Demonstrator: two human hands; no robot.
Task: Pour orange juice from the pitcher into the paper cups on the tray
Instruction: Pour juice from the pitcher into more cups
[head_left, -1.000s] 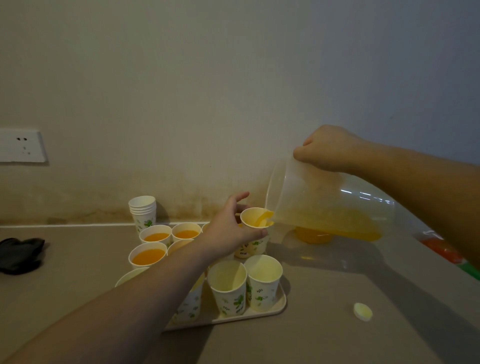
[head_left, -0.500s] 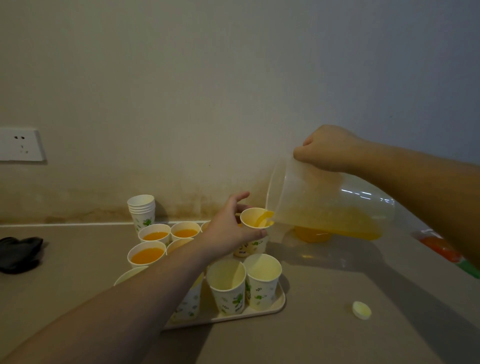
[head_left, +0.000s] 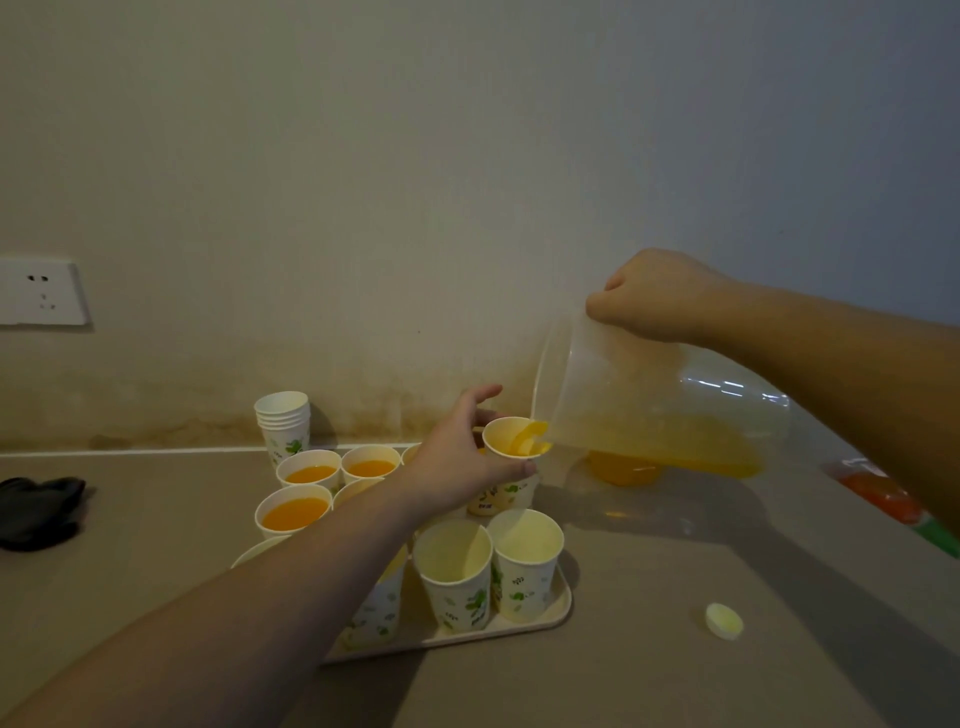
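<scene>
My right hand (head_left: 657, 296) grips the top of a clear plastic pitcher (head_left: 649, 400), tipped leftward with orange juice pooled along its lower side. Juice runs from its spout into a white leaf-patterned paper cup (head_left: 511, 493) at the far right of the beige tray (head_left: 550, 616). My left hand (head_left: 460, 460) holds that cup by its side near the rim. Two empty cups (head_left: 454, 577) (head_left: 527, 566) stand at the tray's front right. Three cups with juice (head_left: 293, 512) (head_left: 309, 467) (head_left: 370, 462) stand at the back left. My left forearm hides other cups.
A stack of spare paper cups (head_left: 283, 426) stands by the wall behind the tray. A black cloth (head_left: 36, 512) lies at the left. A small pale cap (head_left: 723, 621) lies on the counter to the right. An orange packet (head_left: 878, 493) sits at the far right. A wall socket (head_left: 41, 291) is upper left.
The pouring goes on with both hands in nearly the same place; the juice level in the held cup has risen slightly.
</scene>
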